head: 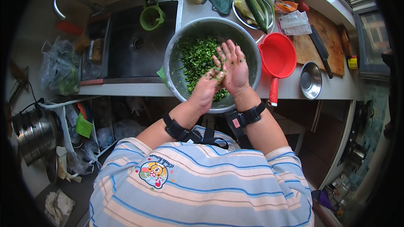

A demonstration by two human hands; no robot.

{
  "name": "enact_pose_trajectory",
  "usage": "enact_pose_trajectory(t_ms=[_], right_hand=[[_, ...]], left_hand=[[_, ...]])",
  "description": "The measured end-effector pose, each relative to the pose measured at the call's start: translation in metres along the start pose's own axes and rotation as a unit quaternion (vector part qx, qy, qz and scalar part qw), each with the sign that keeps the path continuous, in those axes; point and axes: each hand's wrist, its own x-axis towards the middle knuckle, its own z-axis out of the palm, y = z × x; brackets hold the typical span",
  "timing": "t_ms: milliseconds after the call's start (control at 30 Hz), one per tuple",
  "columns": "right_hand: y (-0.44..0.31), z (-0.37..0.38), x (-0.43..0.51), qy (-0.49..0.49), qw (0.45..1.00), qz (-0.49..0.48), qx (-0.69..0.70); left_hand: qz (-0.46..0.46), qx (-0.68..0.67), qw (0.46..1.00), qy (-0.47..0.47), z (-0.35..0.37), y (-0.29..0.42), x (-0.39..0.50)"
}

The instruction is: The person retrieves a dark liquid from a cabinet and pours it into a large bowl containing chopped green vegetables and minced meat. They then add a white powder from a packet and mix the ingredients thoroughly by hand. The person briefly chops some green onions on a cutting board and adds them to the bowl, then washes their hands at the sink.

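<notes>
A large metal basin point(173, 69) stands at the counter's front edge, its rim tilted slightly towards me. Finely chopped green vegetable point(197, 56) is heaped inside it. Above the heap, my right hand point(235, 67) has its palm up and fingers spread, with green bits stuck to the skin. The fingers of my left hand point(204, 89) are curled against the thumb side of my right hand. Green bits cling to those fingertips too; whether they pinch anything is hidden.
Right of the basin are a red plastic ladle point(277, 56), a small metal bowl point(311, 80) and a knife point(320, 49) on a wooden cutting board point(334, 50). Behind it sits a bowl of vegetables point(257, 12). A sink point(123, 44) with a green strainer cup point(152, 18) lies left.
</notes>
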Motion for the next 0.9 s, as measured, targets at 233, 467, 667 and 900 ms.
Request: enact_pose_trajectory(t_ms=[233, 467, 667, 900], right_hand=[[0.008, 0.009, -0.033, -0.094, 0.983, 0.119, 0.103], [0.001, -0.011, -0.021, -0.003, 0.727, -0.152, -0.670], [0.015, -0.005, -0.019, -0.077, 0.373, -0.165, -0.910], [0.005, 0.008, -0.056, -0.137, 0.486, -0.244, -0.828]], left_hand=[[0.116, -0.055, 0.990, 0.059, -0.029, 0.012, 0.054], [0.076, -0.013, 0.997, 0.028, -0.023, 0.021, 0.022], [0.110, 0.100, 0.988, 0.036, -0.004, -0.004, 0.018], [0.257, 0.183, 0.942, 0.110, -0.037, 0.018, 0.072]])
